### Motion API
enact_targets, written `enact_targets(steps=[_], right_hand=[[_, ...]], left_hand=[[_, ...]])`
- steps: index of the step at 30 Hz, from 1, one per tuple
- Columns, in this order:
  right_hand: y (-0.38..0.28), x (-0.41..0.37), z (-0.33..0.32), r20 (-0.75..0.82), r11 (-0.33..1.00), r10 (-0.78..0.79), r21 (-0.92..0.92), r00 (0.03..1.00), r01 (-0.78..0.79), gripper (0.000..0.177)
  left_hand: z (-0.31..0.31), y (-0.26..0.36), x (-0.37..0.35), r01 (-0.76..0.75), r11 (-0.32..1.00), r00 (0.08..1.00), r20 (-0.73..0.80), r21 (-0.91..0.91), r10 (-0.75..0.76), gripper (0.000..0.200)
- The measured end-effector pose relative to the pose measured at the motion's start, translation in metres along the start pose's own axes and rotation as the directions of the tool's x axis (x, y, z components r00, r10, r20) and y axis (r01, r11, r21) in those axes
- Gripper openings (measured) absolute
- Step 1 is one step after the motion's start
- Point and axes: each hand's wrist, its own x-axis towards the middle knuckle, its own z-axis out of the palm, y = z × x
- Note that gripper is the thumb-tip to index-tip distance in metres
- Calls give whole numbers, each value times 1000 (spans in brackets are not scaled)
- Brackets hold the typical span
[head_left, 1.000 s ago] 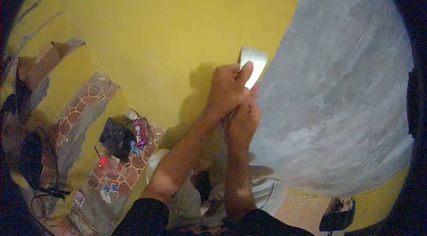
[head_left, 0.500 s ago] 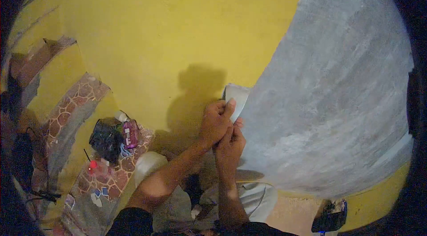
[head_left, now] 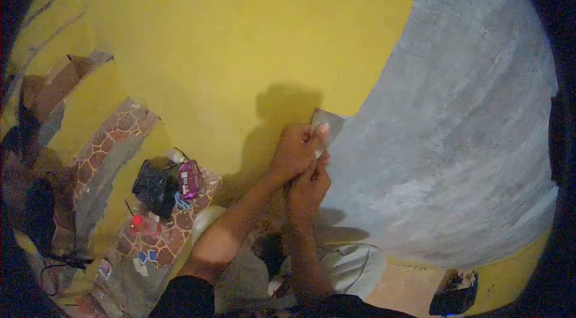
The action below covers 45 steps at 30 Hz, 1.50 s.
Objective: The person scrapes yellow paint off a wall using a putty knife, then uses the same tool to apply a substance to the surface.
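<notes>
Both my hands are close together at a small grey folded sheet (head_left: 332, 133), which looks like stiff paper, just in front of the wall. My left hand (head_left: 295, 153) pinches it with the thumb laid across its face. Just below, my right hand (head_left: 309, 189) has its fingers closed at the sheet's lower end, touching the left hand. The palm side of the right hand is partly hidden. Behind the sheet, the yellow wall (head_left: 252, 36) meets a rough grey patch (head_left: 450, 120).
At left, tiled steps (head_left: 105, 150) with stone-pattern edges climb along the wall. On the nearest one lie a black plastic bag (head_left: 155, 187), a purple packet (head_left: 189, 180), a red-capped bottle (head_left: 138, 223) and small blue-and-white pieces (head_left: 147, 256). A dark box-like object (head_left: 454, 294) stands at lower right.
The sheet has tilted and its face looks darker, with less of it showing. My hands stay together on it. The whole view has shifted slightly.
</notes>
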Motion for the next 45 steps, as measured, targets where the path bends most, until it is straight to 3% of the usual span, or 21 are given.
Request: enact_targets(steps=[1, 2, 5, 7, 8, 11, 13, 14, 15, 17, 24, 27, 29, 33, 35, 36, 38, 41, 42, 44, 45], right_hand=[[2, 3, 8, -26, 983, 21, 182, 999, -16, 46], [1, 5, 14, -48, 933, 43, 360, 998, -23, 47], [-15, 11, 19, -145, 929, -129, 329, 981, 171, 46], [-48, 23, 3, -44, 921, -92, 376, 995, 102, 44], [-60, 29, -5, 59, 907, -66, 421, 996, 35, 43], [-49, 39, -13, 59, 956, -92, 284, 994, 71, 40], [-51, 16, -16, 101, 945, -12, 326, 995, -22, 39], [-49, 5, -18, 151, 922, 85, 363, 985, -135, 38], [-36, 1, -20, 151, 922, 81, 364, 985, -131, 38], [-7, -3, -23, 166, 969, 71, 221, 984, -107, 38], [-4, -1, -17, 62, 934, 121, 331, 991, -135, 39], [1, 6, -16, -6, 978, -44, 204, 999, 44, 38], [-19, 8, -29, 113, 978, 53, 194, 992, -75, 37], [-10, 14, -34, 173, 977, 79, 184, 982, -111, 35], [-19, 19, -31, 81, 990, -65, 129, 995, 54, 34], [-33, 26, -34, 74, 991, -59, 127, 996, 49, 34], [-102, 46, -41, 177, 986, -83, 161, 981, 54, 34], [-94, 81, -41, 230, 960, -274, 121, 934, 251, 34], [-74, 86, -38, 227, 953, -298, 119, 927, 278, 34], [-24, 75, -36, 33, 843, -535, -48, 844, 536, 35], [-19, 60, -41, 40, 836, -546, -50, 837, 547, 35]], left_hand=[[-2, -3, 3, -86, 979, 996, -4, 186, 88, 50], [-4, 3, -1, -84, 978, 996, -4, 191, 86, 50], [-5, 24, -5, 47, 992, 999, 8, 113, -49, 53], [-1, 27, 2, -221, 974, 964, -144, 42, 224, 51], [-1, 30, -1, -226, 973, 963, -141, 36, 229, 51], [-7, 31, -6, -208, 970, 977, -75, -125, 200, 47], [-13, -5, -11, -472, 858, 873, -33, 204, 487, 44], [-9, -12, -9, -213, 977, 976, -54, -33, 211, 45], [-7, -16, -7, -217, 976, 975, -55, -33, 215, 45], [-2, -23, -8, -17, 965, 993, 107, -263, 46, 48], [8, -12, -21, -9, 980, 997, 77, -198, 25, 50], [4, -2, -18, 7, 998, 998, 60, -61, -3, 50], [11, -4, -16, -14, 997, 999, 47, -81, 18, 51], [14, -14, -8, 38, 988, 997, 77, -147, -27, 52], [14, -18, 1, -140, 975, 990, -1, 175, 142, 53], [14, -12, 12, -138, 975, 990, 8, 176, 139, 53], [13, 25, 28, -157, 951, 988, -36, -265, 153, 53], [12, 71, 18, -227, 939, 972, -126, -259, 200, 55], [14, 61, 20, -249, 930, 966, -132, -270, 221, 55], [20, 15, 16, -292, 956, 951, -102, 13, 292, 57], [25, 6, 4, -299, 954, 948, -111, 5, 298, 57]])
